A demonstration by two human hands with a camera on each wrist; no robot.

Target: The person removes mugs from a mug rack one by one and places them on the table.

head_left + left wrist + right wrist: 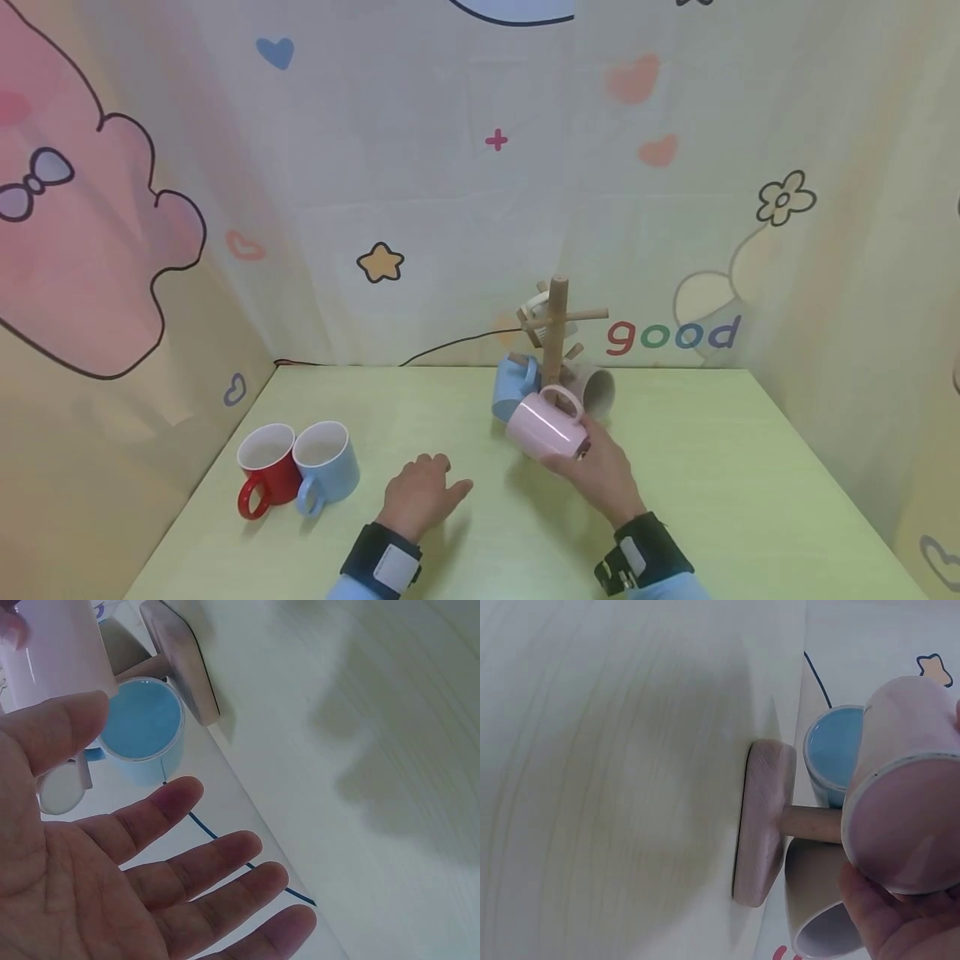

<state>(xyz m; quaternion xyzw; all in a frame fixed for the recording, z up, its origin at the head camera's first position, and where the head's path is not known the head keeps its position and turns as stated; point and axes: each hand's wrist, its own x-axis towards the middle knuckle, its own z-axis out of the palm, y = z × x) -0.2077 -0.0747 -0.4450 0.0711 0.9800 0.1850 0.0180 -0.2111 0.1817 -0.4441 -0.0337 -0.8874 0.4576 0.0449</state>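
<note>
My right hand (603, 471) grips a pink mug (546, 427) tilted on its side, its handle pointing up, just in front of a wooden mug tree (556, 333). In the right wrist view, the fingers and thumb lie around the pink mug (907, 724). On the tree hang a light blue mug (512, 390) at the left, a greyish-beige mug (600, 390) at the right and a white mug (537, 308) higher up, partly hidden by the post. My left hand (420, 497) hovers over the table with fingers spread, holding nothing; its palm (82, 900) shows in the left wrist view.
At the table's left side, a red mug (279, 475) and another light blue mug (333, 465) stand upright side by side. A printed curtain (420, 167) hangs behind the table (750, 500). A dark cable-like line (457, 340) runs left from the tree's back.
</note>
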